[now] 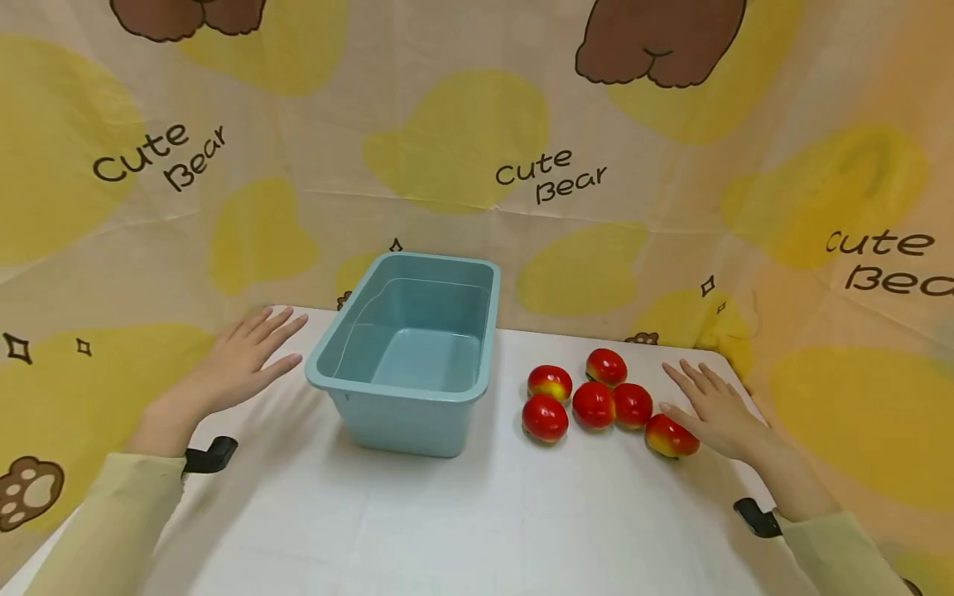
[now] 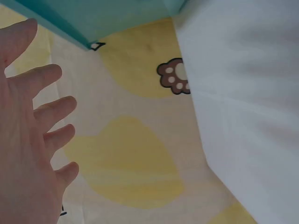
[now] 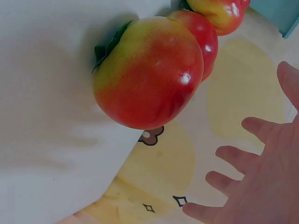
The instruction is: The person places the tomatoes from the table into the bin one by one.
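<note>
Hovering right hand [image 1: 721, 422] near red fruit [image 1: 671, 437]

Left arm: left sleeve [image 1: 112, 517], pale cream-yellow, plain fabric, long cut. The cuff terminates in a clean edge on the forearm, leaving the wrist uncovered. A black mount [image 1: 212, 455] projects from the inner side at the cuff; body short, with an angled outer end.

Right arm: right sleeve [image 1: 838, 550], same colour and plain surface, cuff likewise ending on the forearm. A matching black bracket [image 1: 756, 519] projects inward at the cuff edge; surface dark and smooth, fine detail too small to read.

End parts: left hand [image 1: 242, 360] and right hand [image 1: 715, 414], both bare; fingers [image 2: 56, 112] slender, tips rounded.
</note>
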The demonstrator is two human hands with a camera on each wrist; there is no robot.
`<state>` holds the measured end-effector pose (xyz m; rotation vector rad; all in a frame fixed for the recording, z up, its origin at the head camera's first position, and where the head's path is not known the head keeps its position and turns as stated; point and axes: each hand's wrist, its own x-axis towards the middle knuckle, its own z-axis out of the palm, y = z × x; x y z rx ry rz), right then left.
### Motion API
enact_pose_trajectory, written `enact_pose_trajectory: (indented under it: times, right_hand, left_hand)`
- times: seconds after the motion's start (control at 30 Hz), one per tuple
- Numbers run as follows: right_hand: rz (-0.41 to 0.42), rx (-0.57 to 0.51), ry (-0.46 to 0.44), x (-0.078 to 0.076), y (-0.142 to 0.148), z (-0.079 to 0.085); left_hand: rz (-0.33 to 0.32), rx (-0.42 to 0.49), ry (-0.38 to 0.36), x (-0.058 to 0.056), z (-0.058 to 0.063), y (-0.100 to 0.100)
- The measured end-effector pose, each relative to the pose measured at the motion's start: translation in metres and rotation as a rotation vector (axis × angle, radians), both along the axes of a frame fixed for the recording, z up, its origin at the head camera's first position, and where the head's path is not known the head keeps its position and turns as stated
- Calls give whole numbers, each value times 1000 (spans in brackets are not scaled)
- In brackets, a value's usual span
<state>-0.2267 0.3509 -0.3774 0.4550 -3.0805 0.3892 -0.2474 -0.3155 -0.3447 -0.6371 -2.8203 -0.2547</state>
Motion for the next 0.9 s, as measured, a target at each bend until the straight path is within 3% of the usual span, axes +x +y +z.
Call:
enact_pose_trajectory:
  times: [0.23, 0.4, 0.67, 0.9]
  right_hand:
    - [4, -35, 24, 6, 5, 1]
    - [39, -76, 78, 8, 10, -3]
    - [71, -171, 211, 10, 10, -10]
    - [48, -204, 237, 12, 10, -13]
  left_hand:
    - [-33, 57, 13, 7, 17, 5]
    - [-48, 116, 32, 9, 21, 7]
    - [-69, 199, -9, 14, 28, 13]
    - [-48, 268, -41, 20, 33, 16]
